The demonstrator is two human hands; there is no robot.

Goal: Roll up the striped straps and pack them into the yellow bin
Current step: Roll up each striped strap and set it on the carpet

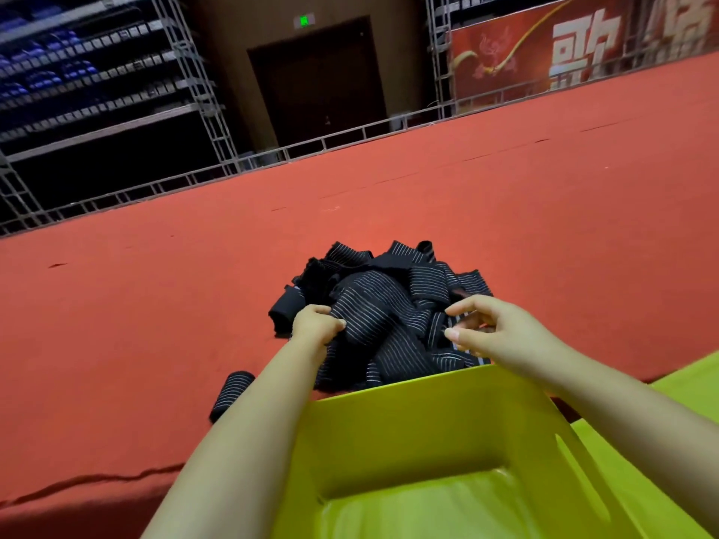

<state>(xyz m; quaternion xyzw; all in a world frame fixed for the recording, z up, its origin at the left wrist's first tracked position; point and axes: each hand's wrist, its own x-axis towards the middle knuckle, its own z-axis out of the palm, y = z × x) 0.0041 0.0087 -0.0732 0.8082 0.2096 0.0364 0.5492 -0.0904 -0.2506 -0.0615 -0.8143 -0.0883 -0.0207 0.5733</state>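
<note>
You're over a red carpet [505, 196] that runs to a metal rail [330, 140] at 12 o'clock, with scaffolding [186, 72] and a dark door [317, 79] under a green exit sign [304, 21] beyond. A red banner [544, 60] at 1 o'clock carries large white characters, too cut off to read. The yellow bin [447, 422] sits at 6 o'clock; nothing shows in the visible part. The striped straps [389, 301] lie heaped just past its far rim. Your left hand [317, 324] is clamped on a fold of the heap; your right hand [498, 328] hovers over it, fingers apart. One rolled strap [231, 394] lies at 8 o'clock.
</note>
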